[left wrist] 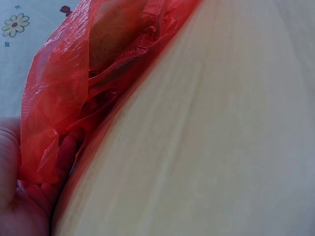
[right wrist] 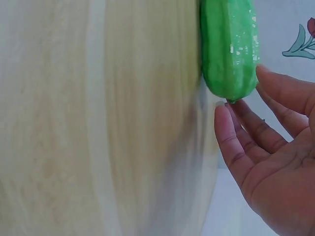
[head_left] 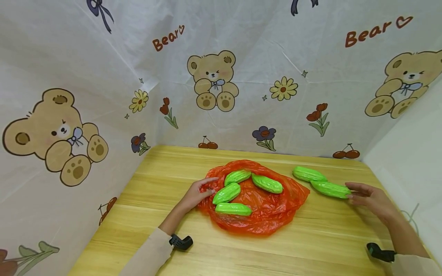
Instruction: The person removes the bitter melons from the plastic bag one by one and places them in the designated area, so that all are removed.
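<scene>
My left hand [head_left: 196, 195] is at the left side of a red plastic bag [head_left: 266, 219], holding its rim between thumb and fingers; the left wrist view shows the thin film [left wrist: 44, 147] between them. Several glossy green ridged gourds [head_left: 233, 209] lie inside the spread-open bag. Two more rest on the table to its right, one gourd [head_left: 309, 174] farther back and another gourd [head_left: 329, 189] touching it in front. Around the near end of this front gourd [right wrist: 230, 49] my right hand [right wrist: 275, 162] spreads its lightly bent fingers, fingertips right at the tip and side.
The wooden table [head_left: 138, 230] meets a white cloth backdrop [head_left: 248, 126] printed with bears and flowers at the back and sides. A thin pale cord [head_left: 412, 214] shows at the right. Black wrist devices [head_left: 181, 242] sit on both wrists.
</scene>
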